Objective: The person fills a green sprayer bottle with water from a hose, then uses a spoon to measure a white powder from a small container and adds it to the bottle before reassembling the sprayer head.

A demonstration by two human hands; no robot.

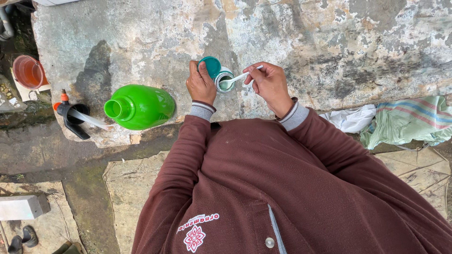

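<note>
My left hand (pixel 200 83) grips a small round container (pixel 223 80) standing on a weathered stone slab (pixel 329 42), and its fingers also hold the teal lid (pixel 210 66) beside the opening. My right hand (pixel 269 84) pinches the handle of a white plastic spoon (pixel 238 77). The spoon's bowl rests in the mouth of the container. My maroon sleeves with grey cuffs fill the lower part of the view.
A green sprayer bottle (pixel 140 107) without its top stands on the slab's left end. Its black pump head with an orange nozzle (pixel 71 116) lies next to it. A reddish bucket (pixel 28 71) sits far left. Cloth and a striped sack (pixel 405 120) lie right.
</note>
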